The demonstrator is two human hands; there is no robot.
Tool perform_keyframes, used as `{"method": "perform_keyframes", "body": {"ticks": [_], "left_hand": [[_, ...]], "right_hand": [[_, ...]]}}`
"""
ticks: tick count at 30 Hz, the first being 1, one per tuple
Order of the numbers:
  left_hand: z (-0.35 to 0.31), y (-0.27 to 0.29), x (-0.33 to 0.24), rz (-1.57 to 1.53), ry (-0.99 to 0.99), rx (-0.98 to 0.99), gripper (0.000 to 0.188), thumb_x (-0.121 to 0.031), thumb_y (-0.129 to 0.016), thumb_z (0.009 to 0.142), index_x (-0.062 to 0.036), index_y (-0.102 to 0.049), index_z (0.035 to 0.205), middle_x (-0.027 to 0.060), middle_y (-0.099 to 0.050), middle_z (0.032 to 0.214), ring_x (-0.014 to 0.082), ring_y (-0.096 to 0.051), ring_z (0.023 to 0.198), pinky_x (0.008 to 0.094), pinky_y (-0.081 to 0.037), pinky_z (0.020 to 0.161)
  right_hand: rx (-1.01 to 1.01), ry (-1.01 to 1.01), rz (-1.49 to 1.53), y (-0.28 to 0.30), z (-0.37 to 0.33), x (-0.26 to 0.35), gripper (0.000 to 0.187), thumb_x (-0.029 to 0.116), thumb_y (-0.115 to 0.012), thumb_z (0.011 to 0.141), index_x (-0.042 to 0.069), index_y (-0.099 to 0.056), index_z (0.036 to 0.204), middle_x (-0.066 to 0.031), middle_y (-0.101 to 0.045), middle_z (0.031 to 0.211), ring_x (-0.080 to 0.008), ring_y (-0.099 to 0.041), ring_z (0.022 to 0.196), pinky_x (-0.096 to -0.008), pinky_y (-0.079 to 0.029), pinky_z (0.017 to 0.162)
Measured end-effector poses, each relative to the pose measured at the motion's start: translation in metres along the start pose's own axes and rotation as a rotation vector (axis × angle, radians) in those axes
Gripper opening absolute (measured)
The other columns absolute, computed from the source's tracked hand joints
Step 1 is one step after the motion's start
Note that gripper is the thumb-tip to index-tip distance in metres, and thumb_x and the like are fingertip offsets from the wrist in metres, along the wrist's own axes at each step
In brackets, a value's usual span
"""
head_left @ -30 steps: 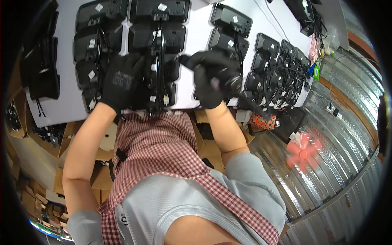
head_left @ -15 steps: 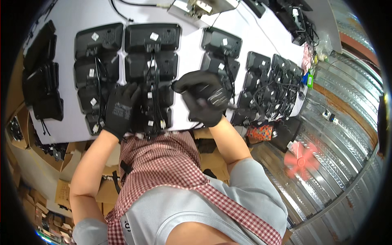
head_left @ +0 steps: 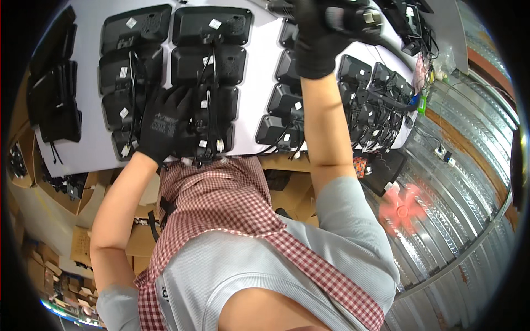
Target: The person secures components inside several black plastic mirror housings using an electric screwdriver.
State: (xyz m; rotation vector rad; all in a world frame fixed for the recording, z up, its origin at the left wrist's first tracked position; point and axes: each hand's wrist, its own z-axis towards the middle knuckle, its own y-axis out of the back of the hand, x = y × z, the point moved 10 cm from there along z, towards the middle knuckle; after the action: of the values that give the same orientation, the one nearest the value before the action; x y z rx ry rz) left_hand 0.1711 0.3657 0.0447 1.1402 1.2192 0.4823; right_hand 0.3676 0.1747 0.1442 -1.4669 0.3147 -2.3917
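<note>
My left hand (head_left: 165, 124), in a black glove, lies over the lower panels with its fingers spread. Flat black rectangular panels with small white stickers stand in columns on the white table (head_left: 259, 71). Beside my left hand is the middle column, whose top panel (head_left: 212, 26) faces back up; black cables (head_left: 210, 113) run down its lower panels. My gloved right hand (head_left: 317, 47) reaches over the far right of the table. It is closed round a dark, blurred object (head_left: 345, 21) with a grey band; its kind is unclear and my fingers are partly hidden.
More panels (head_left: 280, 99) with cables stand right of the middle, and a tangle of cabled panels (head_left: 375, 110) lies farther right. Dark panels (head_left: 55, 99) lean at the left edge. A red fan (head_left: 403, 208) stands at the right, beside a corrugated metal wall (head_left: 469, 182). Cardboard boxes (head_left: 301, 193) lie below.
My right hand has moved from beside the middle column up and away to the far right, where a dark object now shows at it. My left hand stays on the panels. The view has shifted slightly.
</note>
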Motion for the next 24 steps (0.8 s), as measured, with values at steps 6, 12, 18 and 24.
{"method": "perform_keyframes", "body": {"ticks": [6,12,18,24], "left_hand": [[-0.006,-0.02,0.014,0.037,0.012,0.011,0.072,-0.028,-0.074,0.069,-0.0048,-0.056,0.135,0.0151,-0.057,0.133,0.0314,-0.053,0.115,0.0445,-0.044,0.101],[0.0,0.0,-0.003,-0.005,0.001,0.018,0.077,-0.034,-0.078,0.066,-0.0027,-0.055,0.132,0.0144,-0.058,0.128,0.0326,-0.053,0.113,0.0435,-0.044,0.1],[-0.004,-0.009,0.004,-0.004,-0.004,0.012,0.077,-0.035,-0.077,0.067,-0.0037,-0.055,0.133,0.013,-0.058,0.128,0.0324,-0.054,0.111,0.0439,-0.045,0.099],[-0.006,-0.012,0.005,-0.014,0.002,0.027,0.07,-0.015,-0.068,0.072,-0.0059,-0.053,0.139,0.0143,-0.057,0.129,0.0348,-0.054,0.112,0.0441,-0.045,0.1]], "right_hand": [[0.047,-0.181,-0.221,-0.012,-0.107,0.067,0.024,0.02,-0.061,0.099,0.005,-0.055,0.117,-0.0125,-0.065,0.099,-0.0199,-0.064,0.085,-0.0381,-0.058,0.08],[-0.026,-0.264,-0.299,-0.003,-0.188,0.083,0.03,0.017,-0.065,0.095,0.005,-0.05,0.118,-0.0136,-0.064,0.095,-0.0213,-0.062,0.082,-0.0393,-0.053,0.079],[-0.082,-0.211,-0.351,-0.003,-0.202,0.087,0.032,0.013,-0.067,0.092,0.005,-0.049,0.118,-0.0154,-0.064,0.094,-0.0234,-0.063,0.08,-0.0421,-0.055,0.078],[-0.111,-0.187,-0.329,-0.003,-0.212,0.088,0.031,0.013,-0.066,0.093,0.005,-0.049,0.118,-0.0149,-0.064,0.091,-0.023,-0.062,0.078,-0.0392,-0.054,0.074]]}}
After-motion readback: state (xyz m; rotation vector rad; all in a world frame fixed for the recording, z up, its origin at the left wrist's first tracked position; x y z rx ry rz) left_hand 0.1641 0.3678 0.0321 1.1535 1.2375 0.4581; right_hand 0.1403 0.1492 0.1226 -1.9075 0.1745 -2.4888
